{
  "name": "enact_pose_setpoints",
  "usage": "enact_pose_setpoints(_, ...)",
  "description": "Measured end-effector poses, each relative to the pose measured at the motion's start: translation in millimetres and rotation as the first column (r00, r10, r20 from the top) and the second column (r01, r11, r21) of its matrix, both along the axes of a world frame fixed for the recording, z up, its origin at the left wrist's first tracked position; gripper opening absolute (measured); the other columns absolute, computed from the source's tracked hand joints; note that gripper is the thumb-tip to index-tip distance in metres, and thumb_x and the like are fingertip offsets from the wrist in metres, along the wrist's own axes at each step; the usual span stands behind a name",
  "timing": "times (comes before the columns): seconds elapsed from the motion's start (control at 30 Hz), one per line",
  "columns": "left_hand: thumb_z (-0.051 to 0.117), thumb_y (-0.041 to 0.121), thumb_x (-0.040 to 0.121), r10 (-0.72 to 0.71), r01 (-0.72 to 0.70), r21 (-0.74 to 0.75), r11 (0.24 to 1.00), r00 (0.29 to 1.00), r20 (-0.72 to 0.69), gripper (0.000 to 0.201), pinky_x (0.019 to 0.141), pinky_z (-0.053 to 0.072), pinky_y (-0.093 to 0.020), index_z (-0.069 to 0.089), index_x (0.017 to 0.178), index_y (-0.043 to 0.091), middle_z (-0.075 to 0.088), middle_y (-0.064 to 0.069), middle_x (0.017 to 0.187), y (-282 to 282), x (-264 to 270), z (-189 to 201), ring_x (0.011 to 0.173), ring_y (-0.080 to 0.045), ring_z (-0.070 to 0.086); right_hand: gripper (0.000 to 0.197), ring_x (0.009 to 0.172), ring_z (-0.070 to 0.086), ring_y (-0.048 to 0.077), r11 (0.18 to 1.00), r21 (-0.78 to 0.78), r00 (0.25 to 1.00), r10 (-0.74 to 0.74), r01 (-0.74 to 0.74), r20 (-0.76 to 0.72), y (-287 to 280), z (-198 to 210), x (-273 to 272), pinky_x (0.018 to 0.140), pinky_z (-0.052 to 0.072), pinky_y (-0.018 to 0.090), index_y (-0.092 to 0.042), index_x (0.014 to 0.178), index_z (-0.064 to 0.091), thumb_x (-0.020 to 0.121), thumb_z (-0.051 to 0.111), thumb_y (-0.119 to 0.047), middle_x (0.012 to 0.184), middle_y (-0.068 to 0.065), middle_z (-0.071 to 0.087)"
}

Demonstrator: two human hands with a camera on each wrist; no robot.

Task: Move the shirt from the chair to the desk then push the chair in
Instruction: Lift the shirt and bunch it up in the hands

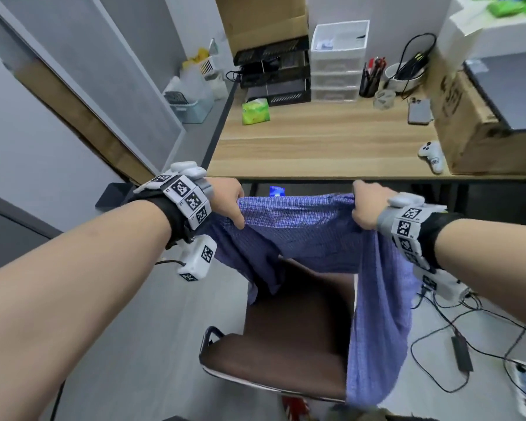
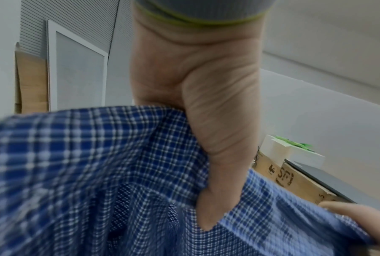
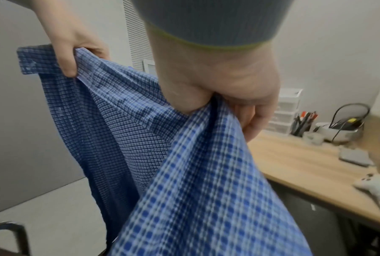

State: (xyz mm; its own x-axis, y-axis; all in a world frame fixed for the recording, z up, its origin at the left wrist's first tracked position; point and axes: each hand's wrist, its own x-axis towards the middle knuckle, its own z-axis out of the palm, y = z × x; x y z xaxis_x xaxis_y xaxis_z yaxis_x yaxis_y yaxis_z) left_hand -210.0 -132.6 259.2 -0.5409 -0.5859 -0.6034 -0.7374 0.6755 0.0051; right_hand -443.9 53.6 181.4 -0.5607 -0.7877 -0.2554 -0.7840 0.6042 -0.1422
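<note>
- Both fists clenched on checked shirt [image 1: 301,235]: left hand [image 1: 230,202], right hand [image 1: 366,208].
- Long right tail: may snag chair [image 1: 286,344].
- Might sweep green tissue pack [image 1: 255,111] across worktop [image 1: 316,147].

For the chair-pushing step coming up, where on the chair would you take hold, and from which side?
Grip the near edge of the chair, coming from directly behind it on the person's side. Its brown seat points toward the desk, so a push from the near edge should send it straight under. Both hands now grip the shirt.
</note>
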Motion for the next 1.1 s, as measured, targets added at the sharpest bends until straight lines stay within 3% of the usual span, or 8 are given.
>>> enact_pose_setpoints(0.17,0.078,0.063,0.071,0.063,-0.069,-0.013,0.998,0.964,-0.258,0.046,0.072,0.055,-0.035,0.075,0.087,0.02,0.076,-0.002,0.08,-13.5,5.7,24.5,0.074,-0.02,0.07,0.008,0.07,0.051,0.03,0.932,-0.359,0.975,0.125,-0.052,0.183,-6.2,36.7,-23.1,0.059,0.036,0.032,-0.006,0.083,0.058,0.081,0.055,0.001,0.085,0.017,0.061)
enact_pose_setpoints(0.33,0.066,0.048,0.094,0.063,-0.057,0.027,0.998,0.884,-0.463,0.035,0.063,0.04,-0.029,0.063,0.084,0.016,0.061,0.0,0.073,-21.4,5.5,47.5,0.069,-0.017,0.054,0.026,0.062,0.033,0.023,0.99,-0.141,0.871,0.077,-0.009,0.485,-3.7,66.3,-40.1,0.056,0.024,0.033,-0.019,0.045,0.044,0.061,0.059,-0.006,0.055,0.002,0.04)
enact_pose_setpoints(0.47,0.057,0.048,0.1,0.084,-0.097,0.007,0.995,0.826,-0.557,0.034,0.067,0.042,-0.028,0.071,0.085,0.021,0.064,-0.001,0.078,-21.6,-4.6,64.2,0.073,-0.018,0.057,0.028,0.055,0.036,0.022,0.816,-0.318,0.61,-0.052,0.482,0.791,-7.9,95.1,-42.3,0.053,0.028,0.032,-0.016,0.06,0.04,0.083,0.048,-0.003,0.062,0.005,0.039)
enact_pose_setpoints(0.53,0.052,0.053,0.1,0.098,-0.121,0.003,0.993,0.785,-0.611,0.053,0.062,0.037,-0.031,0.069,0.086,0.004,0.058,-0.004,0.074,-20.1,-13.1,72.9,0.067,-0.02,0.051,0.025,0.055,0.052,0.02,0.803,-0.301,0.47,0.03,0.514,0.882,-11.4,108.8,-40.6,0.055,0.04,0.03,-0.014,0.067,0.049,0.092,0.048,-0.013,0.063,0.004,0.054)
enact_pose_setpoints(0.63,0.046,0.06,0.092,0.089,-0.112,0.015,0.994,0.696,-0.712,0.071,0.073,0.05,-0.042,0.065,0.099,-0.007,0.06,-0.008,0.082,-12.5,-27.8,88.1,0.074,-0.017,0.053,0.02,0.071,0.064,0.018,0.808,-0.398,0.439,0.195,0.435,0.877,-23.3,124.9,-28.6,0.068,0.05,0.03,-0.012,0.08,0.063,0.095,0.054,-0.021,0.073,0.001,0.069)
enact_pose_setpoints(0.8,0.048,0.031,0.108,0.039,-0.019,0.034,0.999,0.555,-0.831,0.046,0.075,0.043,-0.032,0.068,0.103,-0.011,0.066,-0.01,0.092,19.0,-66.0,113.3,0.081,-0.015,0.055,0.045,0.118,0.062,0.024,0.758,-0.501,0.251,0.433,0.418,0.866,-42.7,151.0,5.1,0.104,0.046,0.041,-0.001,0.136,0.053,0.101,0.053,-0.03,0.133,0.018,0.062)
enact_pose_setpoints(1.0,0.047,0.03,0.096,0.069,-0.101,0.027,0.995,0.443,-0.894,0.04,0.072,0.046,-0.041,0.062,0.079,-0.003,0.064,-0.021,0.079,24.8,-88.6,128.6,0.073,-0.02,0.051,0.048,0.117,0.067,0.027,0.722,-0.502,0.17,0.485,0.476,0.858,-56.5,175.6,36.5,0.096,0.057,0.035,-0.006,0.138,0.057,0.104,0.042,-0.036,0.128,0.014,0.069)
enact_pose_setpoints(1.1,0.047,0.026,0.105,0.217,-0.054,0.214,0.975,0.409,-0.886,0.027,0.086,0.052,-0.039,0.062,0.106,0.004,0.07,-0.017,0.102,35.2,-85.6,131.3,0.09,-0.025,0.064,0.048,0.12,0.064,0.033,0.697,-0.478,0.192,0.45,0.535,0.872,-62.0,181.4,42.0,0.104,0.051,0.045,-0.004,0.134,0.06,0.1,0.05,-0.036,0.131,0.018,0.067)
